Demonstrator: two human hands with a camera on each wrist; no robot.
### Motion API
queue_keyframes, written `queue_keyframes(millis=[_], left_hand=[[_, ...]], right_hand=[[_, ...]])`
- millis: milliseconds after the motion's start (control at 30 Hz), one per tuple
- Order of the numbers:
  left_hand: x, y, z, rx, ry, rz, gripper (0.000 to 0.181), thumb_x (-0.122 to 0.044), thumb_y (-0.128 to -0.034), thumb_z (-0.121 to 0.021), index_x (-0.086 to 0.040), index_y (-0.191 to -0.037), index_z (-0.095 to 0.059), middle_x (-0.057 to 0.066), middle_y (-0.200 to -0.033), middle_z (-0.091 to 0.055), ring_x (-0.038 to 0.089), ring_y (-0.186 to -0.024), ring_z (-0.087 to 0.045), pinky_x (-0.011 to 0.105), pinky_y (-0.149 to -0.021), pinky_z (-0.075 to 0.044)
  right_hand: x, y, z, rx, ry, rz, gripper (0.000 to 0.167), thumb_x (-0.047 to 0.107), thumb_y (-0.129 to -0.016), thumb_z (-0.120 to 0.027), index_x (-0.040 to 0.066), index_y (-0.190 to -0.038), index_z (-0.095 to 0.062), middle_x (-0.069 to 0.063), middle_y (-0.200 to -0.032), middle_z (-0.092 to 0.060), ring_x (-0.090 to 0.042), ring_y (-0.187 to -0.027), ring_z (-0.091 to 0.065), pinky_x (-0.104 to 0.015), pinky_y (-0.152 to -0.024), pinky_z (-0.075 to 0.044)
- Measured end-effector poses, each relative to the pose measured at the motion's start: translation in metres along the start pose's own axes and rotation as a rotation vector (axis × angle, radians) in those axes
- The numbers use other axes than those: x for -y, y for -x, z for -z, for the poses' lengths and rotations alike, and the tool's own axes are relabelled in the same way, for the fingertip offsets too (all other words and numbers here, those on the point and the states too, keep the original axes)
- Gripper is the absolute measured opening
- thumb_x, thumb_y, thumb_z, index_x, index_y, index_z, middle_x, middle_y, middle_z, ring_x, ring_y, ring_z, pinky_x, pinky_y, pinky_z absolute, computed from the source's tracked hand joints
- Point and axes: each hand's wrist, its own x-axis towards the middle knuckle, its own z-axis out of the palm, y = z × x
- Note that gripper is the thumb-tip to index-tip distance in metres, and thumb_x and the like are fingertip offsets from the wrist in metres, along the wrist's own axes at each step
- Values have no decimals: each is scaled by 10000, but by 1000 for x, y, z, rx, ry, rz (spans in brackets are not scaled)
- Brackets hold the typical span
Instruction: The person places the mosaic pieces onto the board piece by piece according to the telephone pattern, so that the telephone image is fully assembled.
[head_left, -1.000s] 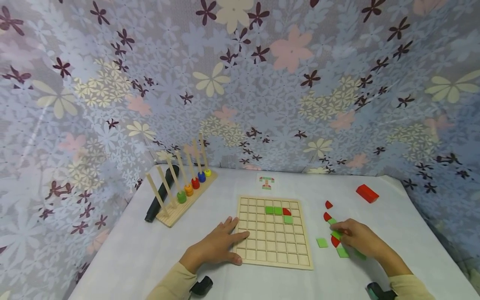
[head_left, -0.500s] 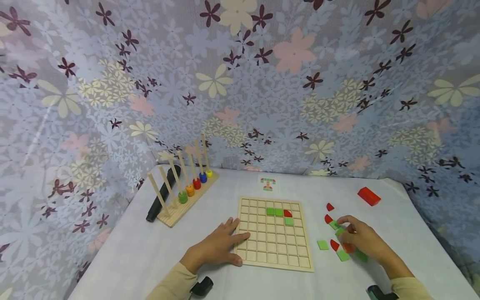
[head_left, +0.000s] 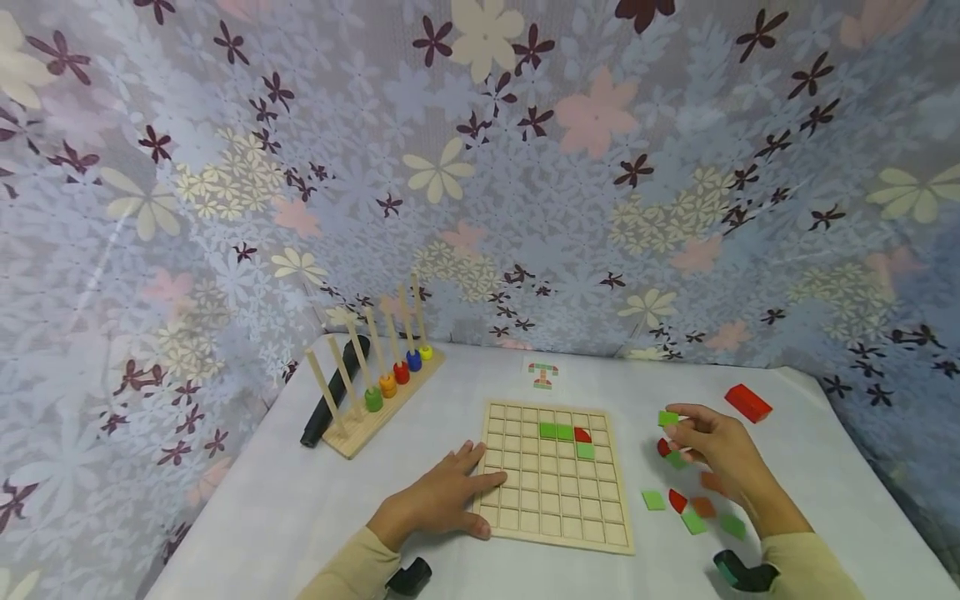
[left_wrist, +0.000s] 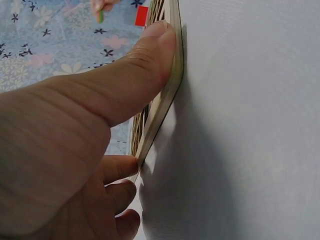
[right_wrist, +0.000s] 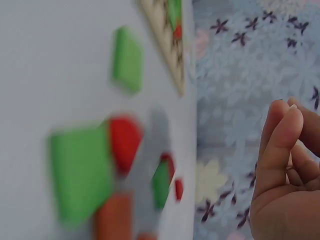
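Note:
A wooden grid board [head_left: 538, 505] lies flat at the middle of the table. Two green square tiles [head_left: 557, 431], a red quarter-circle tile [head_left: 582, 435] and another green tile [head_left: 585, 451] sit in its cells. My left hand [head_left: 437, 498] rests on the board's left edge with fingers spread; the left wrist view shows the thumb [left_wrist: 150, 60] against the rim. Raised above the table at the right, my right hand [head_left: 718, 446] pinches a green square tile [head_left: 667, 418] between thumb and index finger. In the right wrist view, the hand's fingers hide that tile.
Green, red and orange tiles [head_left: 693, 522] lie loose below the right hand. A small pattern card [head_left: 543, 375] is behind the board. At the left stand a peg rack [head_left: 352, 439] with coloured rings and a black cylinder [head_left: 321, 423]. A red block [head_left: 748, 403] lies far right.
My right hand has picked a green tile out of the loose pieces and lifted it up and away from the table. The left hand stays on the board. The head view has shifted slightly.

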Motion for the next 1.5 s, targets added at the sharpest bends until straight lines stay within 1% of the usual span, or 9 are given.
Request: queue_keyframes(millis=[100, 200, 300, 467, 733, 933, 1167, 1400, 1500], left_hand=[[0, -1, -4, 1, 0, 8, 849, -537, -781, -781, -350, -1543, -457, 145, -1696, -177, 348, -1569, -130, 513, -1250, -200], [1, 0, -4, -3, 2, 10, 847, -533, -779, -786, -346, -1540, -463, 145, -1696, -179, 350, -1569, -133, 517, -1248, -204], [1, 1, -2, -2, 5, 9, 845, -536, -782, -783, -346, -1541, -461, 145, -1696, -177, 351, -1569, -129, 524, -1245, -208], [0, 3, -1, 4, 11, 15, 839, -540, -786, -777, -351, -1540, -461, 141, -1698, -172, 343, -1571, -125, 523, -1246, -205], [0, 3, -1, 17, 16, 20, 832, -543, -794, -768, -353, -1542, -458, 137, -1700, -167, 346, -1572, -119, 534, -1242, -212], [1, 2, -2, 14, 12, 14, 830, -555, -795, -761, -355, -1542, -458, 142, -1698, -173, 355, -1569, -126, 546, -1236, -222], [2, 0, -2, -3, -17, -8, 833, -560, -793, -760, -340, -1540, -465, 162, -1691, -188, 359, -1565, -143, 528, -1243, -213], [2, -2, -2, -4, -22, -22, 833, -568, -793, -755, -336, -1540, -467, 170, -1687, -192, 368, -1563, -145, 535, -1240, -220], [3, -2, -2, -7, -23, -25, 836, -568, -792, -756, -331, -1540, -468, 173, -1686, -196, 371, -1562, -145, 537, -1239, -220]], right_hand=[[9, -6, -13, 17, -99, 5, 466, 235, -951, -747, 95, -1360, -573, 19, -936, -673, -161, -820, -714, -274, -714, -608], [16, -15, -30, 61, -156, 22, 487, 147, -947, -744, 31, -1367, -527, 2, -911, -671, -135, -800, -722, -261, -691, -609], [20, -25, -48, 120, -164, 39, 506, 86, -955, -715, -30, -1380, -467, -10, -892, -664, -138, -787, -719, -257, -681, -607], [24, -41, -80, 184, -185, 38, 473, 37, -945, -701, -24, -1352, -468, -25, -866, -669, -169, -776, -715, -274, -686, -609], [26, -57, -124, 262, -90, -13, 492, 33, -946, -695, -75, -1378, -485, -68, -888, -696, -209, -794, -726, -307, -672, -617], [26, -66, -146, 297, -57, -9, 482, 26, -934, -696, -88, -1356, -493, -124, -910, -693, -238, -785, -721, -289, -632, -605], [23, -71, -161, 303, 98, 6, 362, 45, -921, -716, -21, -1242, -561, -120, -862, -653, -204, -655, -657, -294, -573, -563], [29, -72, -172, 254, 401, 81, 244, 83, -868, -786, 78, -1082, -667, -48, -835, -583, -184, -680, -509, -316, -604, -439], [30, -72, -174, 255, 475, 103, 229, 79, -847, -799, 96, -1041, -678, -41, -815, -574, -187, -684, -497, -322, -608, -421]])
